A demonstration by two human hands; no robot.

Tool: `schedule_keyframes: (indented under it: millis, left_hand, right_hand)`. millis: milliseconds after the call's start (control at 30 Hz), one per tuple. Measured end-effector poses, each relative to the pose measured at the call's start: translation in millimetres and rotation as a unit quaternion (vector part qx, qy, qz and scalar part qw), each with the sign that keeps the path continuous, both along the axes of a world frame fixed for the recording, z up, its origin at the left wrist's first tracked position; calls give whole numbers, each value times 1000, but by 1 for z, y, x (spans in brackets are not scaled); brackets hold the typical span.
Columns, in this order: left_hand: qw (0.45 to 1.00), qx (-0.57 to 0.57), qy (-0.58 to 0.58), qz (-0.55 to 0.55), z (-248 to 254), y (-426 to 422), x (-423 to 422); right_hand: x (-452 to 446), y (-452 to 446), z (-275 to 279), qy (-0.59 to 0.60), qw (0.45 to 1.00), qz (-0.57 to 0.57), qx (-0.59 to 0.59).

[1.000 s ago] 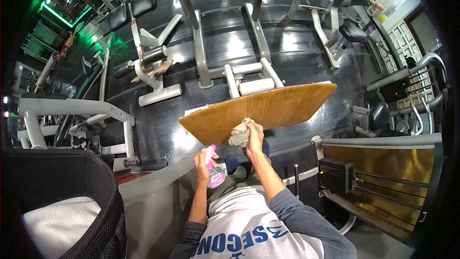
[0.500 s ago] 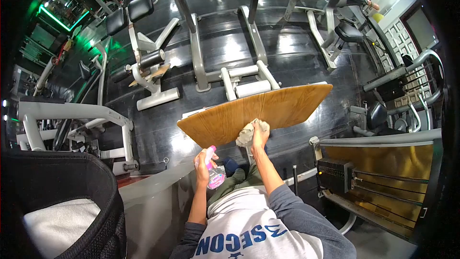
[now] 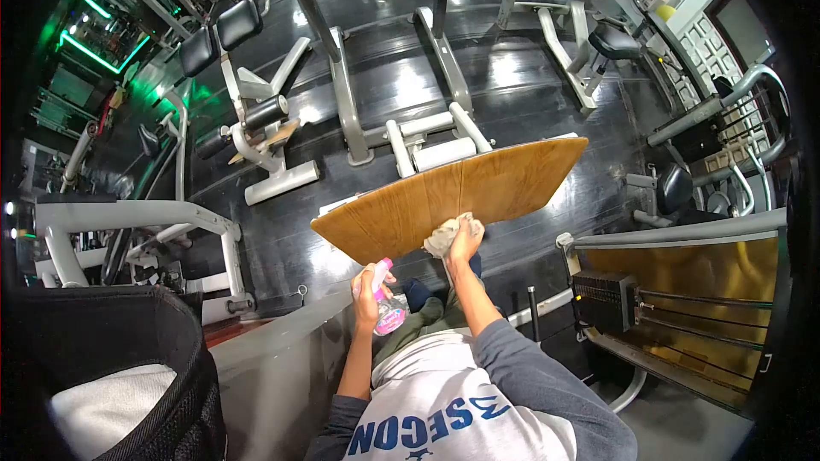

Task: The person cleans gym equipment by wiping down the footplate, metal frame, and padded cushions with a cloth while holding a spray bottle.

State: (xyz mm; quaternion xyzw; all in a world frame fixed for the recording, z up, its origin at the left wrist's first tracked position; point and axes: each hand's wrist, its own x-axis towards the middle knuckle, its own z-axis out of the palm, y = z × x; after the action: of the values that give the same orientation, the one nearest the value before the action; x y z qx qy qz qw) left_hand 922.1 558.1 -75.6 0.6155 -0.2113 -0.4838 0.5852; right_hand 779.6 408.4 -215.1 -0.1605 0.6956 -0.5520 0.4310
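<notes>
My left hand (image 3: pixel 366 294) is closed around a spray bottle (image 3: pixel 389 314), clear with a pink and white trigger head and a pink label. Bunched in my right hand (image 3: pixel 465 245) is a pale beige cloth (image 3: pixel 442 238). That cloth lies against the near lower edge of a tilted wooden board (image 3: pixel 487 183) with a brown grain, part of the gym machine in front of me. The spray bottle is just below the board's left part, apart from it.
A grey machine frame (image 3: pixel 348 102) rises behind the board. To the left stand a padded bench machine (image 3: pixel 239 21) and a black bin-like container (image 3: pixel 192 350) holding white cloth. A weight stack (image 3: pixel 605 300) is on the right; black flooring (image 3: pixel 504 77) runs between the machines.
The view has shifted slightly, so the board and machines sit a little further left. Both hands keep their hold, and the cloth stays at the board's lower edge.
</notes>
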Motion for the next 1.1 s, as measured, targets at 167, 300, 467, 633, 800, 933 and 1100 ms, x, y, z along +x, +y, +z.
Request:
schedule_keyframes:
  millis: [167,300,467,633,800,933,1100]
  left_hand:
    - [1000,-5,21,-9,-9,2,2]
    - [999,4,24,-29,-8,-5,-3]
    - [999,-15,25,-32,-2,-19,-8]
    - [999,-23,19,-36,-4,-28,-13]
    - [998,-21,10,-65,-6,-38,-22]
    - [997,-26,1,-72,3,-49,-31]
    - [997,-32,13,-72,1,-60,-40]
  right_hand:
    - [6,-2,95,64,991,74,-87]
    - [1,11,50,121,986,105,-39]
    - [-37,-8,-22,21,987,93,133]
    - [-35,-35,100,52,998,25,-1]
    - [-22,-17,77,118,981,114,-103]
    - [-52,-24,-38,76,992,36,89]
    - [-86,-66,48,58,996,16,61]
